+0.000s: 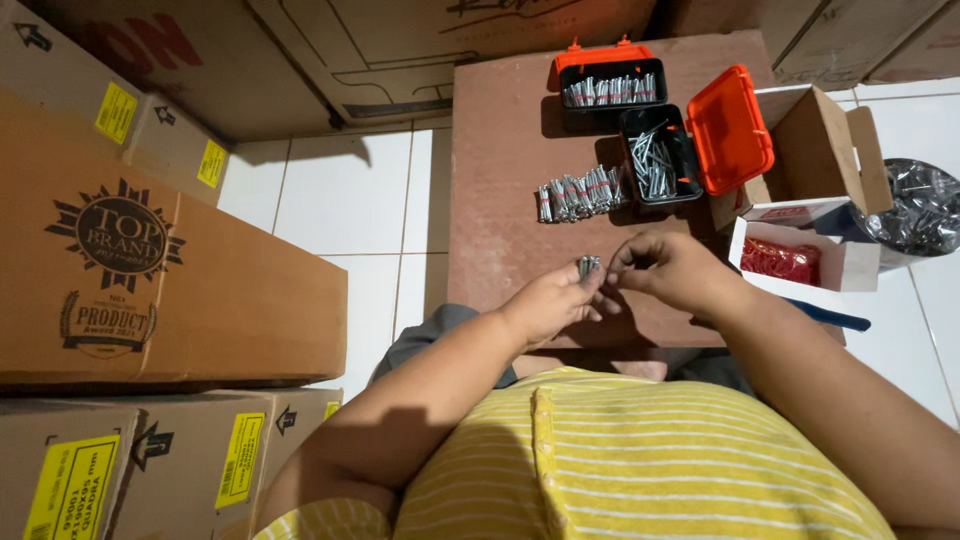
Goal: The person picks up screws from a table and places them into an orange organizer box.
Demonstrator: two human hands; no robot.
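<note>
I see my left hand (545,303) pinching a small bunch of nails (588,266) over the brown tabletop (500,200). My right hand (672,270) touches the bunch, fingers (622,272) pinched close, but I cannot tell if they hold a band. I think I am tying the bunch, and the next move needs a steady grip so no nails slip.

Just past my hands lies a row of tied bunches (580,192). Right of it stands a white box (795,255) of red bands. Farther off are two black cases (655,155) with orange lids, both holding nails. Brown cartons (170,280) with yellow labels stand on the left.
</note>
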